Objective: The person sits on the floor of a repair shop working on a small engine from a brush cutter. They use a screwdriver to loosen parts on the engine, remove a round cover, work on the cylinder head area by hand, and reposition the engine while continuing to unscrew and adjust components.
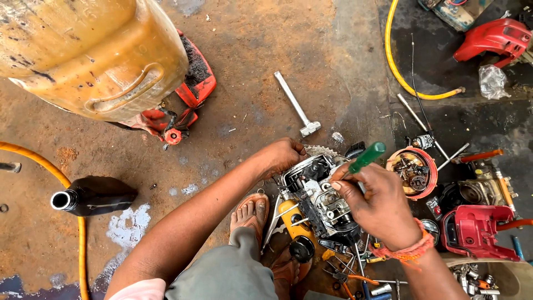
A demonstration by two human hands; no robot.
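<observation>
A small engine (319,200) with grey metal and yellow parts lies on the dirty floor between my feet. My left hand (283,156) grips its far upper edge and steadies it. My right hand (373,205) holds a green-handled screwdriver (366,158) with the shaft pointing down into the engine's top. An orange thread band wraps my right wrist. My sandalled foot (251,212) rests just left of the engine.
A large tan jerrycan (94,55) sits top left over a red engine cover (189,94). A black bottle (91,195) lies at left beside a yellow hose (72,189). A metal socket wrench (297,108), a red bowl of parts (413,172), red housings (477,230) and loose tools (355,275) surround the engine.
</observation>
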